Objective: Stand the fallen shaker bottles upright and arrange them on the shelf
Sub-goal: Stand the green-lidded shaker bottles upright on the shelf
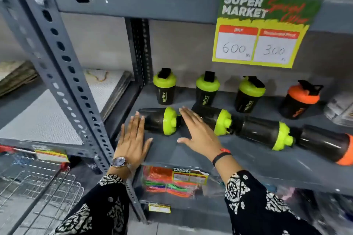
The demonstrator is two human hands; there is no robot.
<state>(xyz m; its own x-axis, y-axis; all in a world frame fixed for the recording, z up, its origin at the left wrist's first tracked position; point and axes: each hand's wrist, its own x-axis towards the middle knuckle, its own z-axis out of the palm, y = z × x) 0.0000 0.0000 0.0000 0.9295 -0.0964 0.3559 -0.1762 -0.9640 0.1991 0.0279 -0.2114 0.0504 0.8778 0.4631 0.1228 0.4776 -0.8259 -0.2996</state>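
Note:
On the grey shelf [248,166] several black shaker bottles lie on their sides in a row: three with lime lids [162,121] [219,122] [267,135] and one with an orange lid [328,145] at the right. Behind them stand three upright lime-lidded bottles [165,87] [207,88] [249,94] and an upright orange-lidded one [299,99]. My left hand [132,139] is flat and open at the base of the leftmost fallen bottle. My right hand [198,129] is open, fingers spread, over the gap between the first two fallen bottles. Neither holds anything.
A yellow price sign [263,30] hangs from the shelf above. A perforated grey upright [63,66] stands at the left. Packets of coloured items [168,181] sit on the shelf below, and a wire basket [38,192] at lower left. A silvery package [342,108] is at far right.

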